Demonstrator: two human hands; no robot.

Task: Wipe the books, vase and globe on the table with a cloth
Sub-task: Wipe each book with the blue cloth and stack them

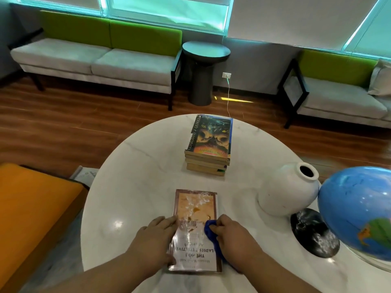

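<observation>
A glossy paperback (195, 210) lies flat near the front of the round white marble table (135, 187). My left hand (154, 240) presses on its left edge with the fingers laid flat. My right hand (232, 235) grips a blue cloth (211, 233) against the book's right side. A stack of several books (208, 144) stands farther back at the table's middle. A white vase (285, 191) stands at the right, touching a blue globe (357, 208) on a dark round base (313, 233).
An orange seat (31, 208) sits close on the left of the table. Beyond the wooden floor stand two green-and-white sofas (95, 60) and a dark round side table (205, 68), with a cable (228, 96) hanging from a wall socket.
</observation>
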